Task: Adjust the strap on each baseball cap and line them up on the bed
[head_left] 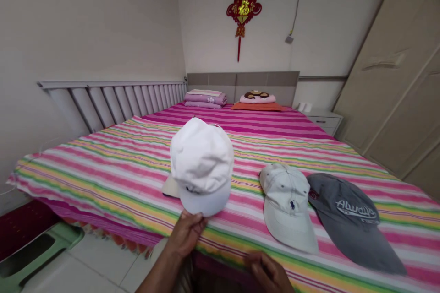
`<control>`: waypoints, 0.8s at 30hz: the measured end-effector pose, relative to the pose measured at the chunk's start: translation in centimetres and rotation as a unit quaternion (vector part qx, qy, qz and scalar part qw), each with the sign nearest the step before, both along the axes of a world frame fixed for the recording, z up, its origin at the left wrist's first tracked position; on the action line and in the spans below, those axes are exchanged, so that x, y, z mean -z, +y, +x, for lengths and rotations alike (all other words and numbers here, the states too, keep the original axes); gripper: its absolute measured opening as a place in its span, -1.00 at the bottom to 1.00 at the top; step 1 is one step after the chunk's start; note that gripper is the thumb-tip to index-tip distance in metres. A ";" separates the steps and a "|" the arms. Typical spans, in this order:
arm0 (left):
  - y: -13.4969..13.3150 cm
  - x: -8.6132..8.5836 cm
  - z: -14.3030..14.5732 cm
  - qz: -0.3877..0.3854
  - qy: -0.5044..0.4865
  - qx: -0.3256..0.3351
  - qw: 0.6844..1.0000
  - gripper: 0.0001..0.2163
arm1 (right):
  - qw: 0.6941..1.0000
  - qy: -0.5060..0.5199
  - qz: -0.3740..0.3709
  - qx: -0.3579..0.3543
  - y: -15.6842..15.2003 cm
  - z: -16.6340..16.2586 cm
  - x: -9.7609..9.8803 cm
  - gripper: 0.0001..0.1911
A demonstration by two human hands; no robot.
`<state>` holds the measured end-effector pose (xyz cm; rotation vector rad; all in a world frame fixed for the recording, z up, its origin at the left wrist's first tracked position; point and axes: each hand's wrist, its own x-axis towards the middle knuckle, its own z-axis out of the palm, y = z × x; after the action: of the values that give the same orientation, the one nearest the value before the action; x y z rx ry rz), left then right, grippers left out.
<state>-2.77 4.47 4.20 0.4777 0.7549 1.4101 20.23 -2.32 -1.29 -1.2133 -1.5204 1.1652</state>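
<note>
My left hand (188,232) pinches the brim of a white baseball cap (202,155) between thumb and fingers. The cap's crown points up and its brim faces me. Behind it another pale brim (171,187) with a dark edge sticks out; the rest of that cap is hidden. My right hand (268,272) is low at the bed's front edge, loosely curled, with a gap between thumb and fingers and nothing visible in it. To its right, a pale cap (287,206) with a small dark blue emblem lies beside a grey cap (354,219) with white lettering, touching it.
A striped sheet (113,178) covers the bed. Folded purple bedding (205,99) and a pink pillow (257,99) lie by the headboard (220,79). A radiator (117,100) lines the left wall, a nightstand (326,121) stands far right, and a green stool (51,242) is lower left.
</note>
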 end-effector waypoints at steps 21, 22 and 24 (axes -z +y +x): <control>-3.2 4.0 2.5 -0.087 -0.025 0.229 0.969 -0.64 | 0.899 0.391 -0.122 0.157 0.6 0.0 -9.5 -0.41; -3.0 3.4 2.7 -0.090 -0.019 0.234 0.968 -0.65 | 0.894 0.399 -0.137 0.150 0.8 0.1 -9.3 -0.41; -2.5 2.4 3.1 -0.091 -0.005 0.254 0.963 -0.65 | 0.886 0.416 -0.163 0.125 1.0 0.3 -8.8 -0.39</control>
<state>0.32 1.96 1.78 0.4779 0.6840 0.8556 20.55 -1.37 7.48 -0.8796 -0.5201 1.5266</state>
